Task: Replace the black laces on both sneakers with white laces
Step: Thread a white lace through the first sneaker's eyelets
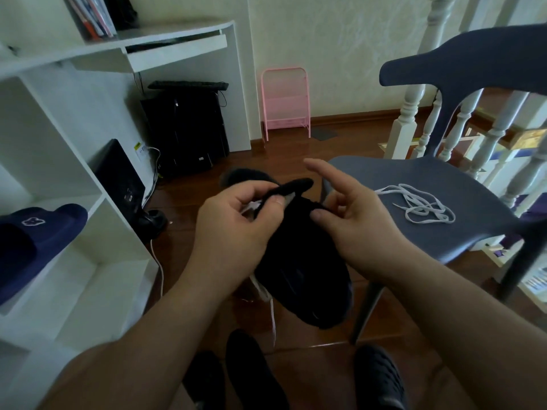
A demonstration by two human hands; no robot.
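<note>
I hold a black sneaker (299,270) in mid-air over the floor, toe towards me. My left hand (236,229) pinches its tongue (293,184) under the thumb, together with a bit of white lace (251,207). My right hand (352,220) grips the sneaker's right side, thumb on the upper, index finger pointing up and free. A white lace end (271,318) hangs down below the sneaker. A second white lace (420,205) lies loosely coiled on the blue chair seat (461,232). A dark shape (245,175) behind my hands may be the other sneaker.
White shelving (97,202) stands at the left with a navy slipper (38,232) on it. A computer tower (186,131) sits under the desk and a pink rack (285,102) by the wall. White balusters (408,113) rise behind the chair. My feet in dark shoes (379,380) are below.
</note>
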